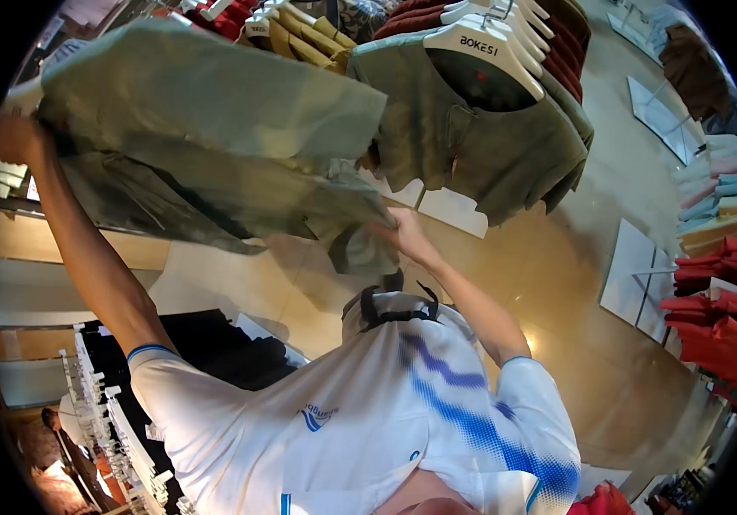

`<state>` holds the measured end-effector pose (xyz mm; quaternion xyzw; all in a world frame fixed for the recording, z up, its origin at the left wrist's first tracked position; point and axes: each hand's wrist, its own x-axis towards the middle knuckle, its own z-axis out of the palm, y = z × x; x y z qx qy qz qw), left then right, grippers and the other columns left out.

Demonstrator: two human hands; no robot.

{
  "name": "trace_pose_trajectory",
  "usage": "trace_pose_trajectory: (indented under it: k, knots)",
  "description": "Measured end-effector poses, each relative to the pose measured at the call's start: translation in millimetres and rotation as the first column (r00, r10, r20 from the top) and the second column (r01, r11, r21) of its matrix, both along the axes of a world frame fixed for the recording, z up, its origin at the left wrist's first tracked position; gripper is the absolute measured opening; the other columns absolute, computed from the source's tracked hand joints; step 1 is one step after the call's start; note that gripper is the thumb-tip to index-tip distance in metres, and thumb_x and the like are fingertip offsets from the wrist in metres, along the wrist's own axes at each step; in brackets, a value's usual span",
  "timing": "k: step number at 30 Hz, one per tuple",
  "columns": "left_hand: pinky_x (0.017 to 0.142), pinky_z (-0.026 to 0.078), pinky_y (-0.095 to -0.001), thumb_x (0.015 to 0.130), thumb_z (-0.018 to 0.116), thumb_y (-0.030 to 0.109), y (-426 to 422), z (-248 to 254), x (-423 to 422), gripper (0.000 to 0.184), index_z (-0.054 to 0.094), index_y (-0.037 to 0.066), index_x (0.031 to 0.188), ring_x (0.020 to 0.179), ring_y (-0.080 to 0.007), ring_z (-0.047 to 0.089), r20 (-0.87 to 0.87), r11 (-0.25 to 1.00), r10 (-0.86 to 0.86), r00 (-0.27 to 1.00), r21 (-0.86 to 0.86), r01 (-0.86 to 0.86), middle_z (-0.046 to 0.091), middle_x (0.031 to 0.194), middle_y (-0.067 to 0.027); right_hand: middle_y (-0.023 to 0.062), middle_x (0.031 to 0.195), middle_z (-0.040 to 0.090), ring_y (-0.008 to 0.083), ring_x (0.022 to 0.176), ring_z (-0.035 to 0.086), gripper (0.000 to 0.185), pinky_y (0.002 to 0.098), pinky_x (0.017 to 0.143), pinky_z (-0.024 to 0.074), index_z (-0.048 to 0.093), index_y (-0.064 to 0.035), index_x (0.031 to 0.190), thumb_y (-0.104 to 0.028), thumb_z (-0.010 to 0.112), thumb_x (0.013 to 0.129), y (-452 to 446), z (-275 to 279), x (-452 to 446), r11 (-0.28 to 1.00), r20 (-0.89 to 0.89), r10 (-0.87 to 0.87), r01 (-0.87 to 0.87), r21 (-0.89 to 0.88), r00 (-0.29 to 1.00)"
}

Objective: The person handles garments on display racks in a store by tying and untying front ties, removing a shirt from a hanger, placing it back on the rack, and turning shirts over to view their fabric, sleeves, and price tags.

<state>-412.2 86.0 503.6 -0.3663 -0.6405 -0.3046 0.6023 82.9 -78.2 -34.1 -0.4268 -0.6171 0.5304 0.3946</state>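
Observation:
An olive-green garment [214,94] is stretched sideways between my two hands; it looks like a shirt or light jacket, but I cannot tell which. My left hand [18,139], somewhat blurred at the far left, is closed at one end of it, near something white that may be a hanger. At the other end my right hand [403,233] pinches the hanging lower edge, some fingers hidden behind the cloth. Just beyond that hand, a similar olive-green top [506,150] hangs on a white hanger [480,47] lettered "BOKESI".
Mustard-yellow clothes [304,39] and dark red clothes [411,19] hang at the back. Black garments [223,352] hang on a rack at lower left, beside several white hangers [111,429]. Red clothes [716,300] hang by white panels [634,266] on the right. The floor [557,266] is shiny tile.

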Motion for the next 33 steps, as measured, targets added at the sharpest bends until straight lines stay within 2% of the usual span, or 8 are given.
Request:
trace_pose_trajectory:
  k: [5,9,11,15,21,27,31,33]
  knots:
    - [0.072,0.053,-0.0489,0.078,0.072,0.031,3.1,-31.5,-54.3,0.039,0.061,0.001,0.1,0.083,-0.0345,0.068,0.09,0.937,-0.32,0.943,0.179,0.3,0.069,0.087,-0.0179,0.0143,0.091,0.068,0.0272,0.077,0.066,0.032,0.0337,0.068,0.0495,0.063,-0.0055,0.109,-0.008,0.072,0.079,-26.8,34.5,27.9,0.947,-0.052,-0.238,0.244,0.21,0.97]
    - [0.073,0.052,-0.0481,0.079,0.071,0.032,0.1,-57.2,-45.6,0.038,0.061,0.002,0.1,0.083,-0.0334,0.068,0.123,0.879,-0.46,0.88,0.206,0.43,0.069,0.088,-0.0168,0.0084,0.102,0.066,0.031,0.086,0.064,0.033,0.0352,0.07,0.0513,0.061,-0.0072,0.099,-0.002,0.072,0.068,-45.2,42.5,44.8,0.948,0.002,-0.111,0.106,0.302,0.994]
    - [0.074,0.052,-0.0477,0.08,0.07,0.032,-1.0,-67.7,-40.4,0.038,0.061,0.002,0.1,0.083,-0.0328,0.067,0.126,0.851,-0.512,0.85,0.209,0.481,0.069,0.088,-0.0162,0.0069,0.107,0.067,0.0315,0.083,0.064,0.025,0.0346,0.071,0.0515,0.059,-0.0061,0.09,-0.004,0.073,0.068,-54.3,56.2,47.8,0.762,0.17,-0.046,-0.076,0.643,0.984]
    - [0.075,0.051,-0.0469,0.081,0.068,0.033,-0.3,-79.8,-36.8,0.037,0.061,0.002,0.1,0.083,-0.0317,0.067,0.129,0.805,-0.586,0.8,0.212,0.555,0.068,0.088,-0.0151,0.0087,0.109,0.067,0.0313,0.088,0.066,0.031,0.0361,0.073,0.0531,0.052,-0.0051,0.091,-0.002,0.071,0.067,-72.2,63.1,33.6,0.935,0.003,0.128,-0.122,0.333,0.992]
    - [0.076,0.05,-0.0457,0.083,0.065,0.034,6.9,-93.7,-25.4,0.036,0.061,0.002,0.1,0.083,-0.03,0.065,0.141,0.761,-0.644,0.752,0.216,0.612,0.067,0.088,-0.0134,0.0107,0.105,0.064,0.0274,0.094,0.063,0.042,0.0352,0.08,0.0504,0.052,-0.0065,0.11,-0.002,0.07,0.073,-84.8,60.0,29.9,0.977,-0.177,0.039,-0.001,0.214,0.983]
    - [0.078,0.048,-0.0445,0.084,0.063,0.035,10.1,-103.1,-14.4,0.036,0.061,0.003,0.101,0.083,-0.0284,0.064,0.15,0.733,-0.678,0.72,0.214,0.646,0.067,0.088,-0.0118,0.0068,0.105,0.056,0.0218,0.098,0.054,0.045,0.0327,0.085,0.0434,0.054,-0.0087,0.114,-0.016,0.075,0.075,-87.8,88.7,55.9,0.967,-0.127,0.235,-0.219,0.13,0.964]
    - [0.079,0.047,-0.0437,0.085,0.061,0.035,13.8,-111.1,-6.0,0.036,0.062,0.003,0.101,0.083,-0.0273,0.063,0.162,0.726,-0.687,0.709,0.207,0.656,0.066,0.089,-0.0107,0.0064,0.1,0.057,0.021,0.091,0.055,0.045,0.03,0.078,0.0439,0.055,-0.0085,0.108,-0.019,0.079,0.072,-88.0,81.9,60.0,0.975,-0.171,0.219,-0.207,0.082,0.961]
    - [0.079,0.047,-0.0433,0.086,0.06,0.036,13.9,-114.1,-1.8,0.036,0.062,0.003,0.101,0.083,-0.0267,0.063,0.169,0.733,-0.679,0.714,0.201,0.65,0.066,0.089,-0.0101,0.0061,0.092,0.06,0.0205,0.083,0.058,0.044,0.0299,0.073,0.0459,0.054,-0.0083,0.103,-0.021,0.082,0.07,-86.9,87.6,62.2,0.986,0.001,0.133,-0.132,0.097,0.991]
